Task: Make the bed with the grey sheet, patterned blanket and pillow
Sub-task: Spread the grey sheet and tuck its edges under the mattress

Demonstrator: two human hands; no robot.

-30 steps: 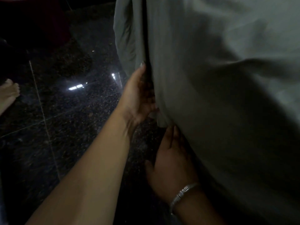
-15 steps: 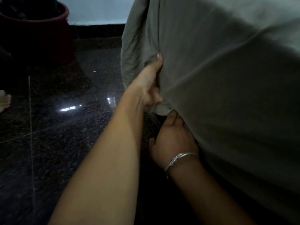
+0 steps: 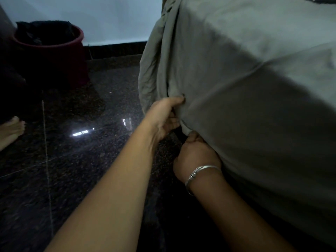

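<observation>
The grey sheet hangs down over a corner. The left hand pinches a fold of it. The right hand touches its bottom edge; its fingers are hidden, so I cannot tell its grip. A red tub holds dark cloth.

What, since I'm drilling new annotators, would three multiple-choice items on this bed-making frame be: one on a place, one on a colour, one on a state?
1. Where is the red tub? A on the bed; B on the floor by the wall; C in a hand.
2. What colour is the sheet? A grey; B blue; C white.
3. What is the left hand doing? A hanging idle; B holding a pillow; C gripping the sheet.
Answers: B, it stands on the dark floor at upper left, below the pale wall; A, the cloth is plain grey; C, thumb and curled fingers pinch the sheet at the corner.
</observation>
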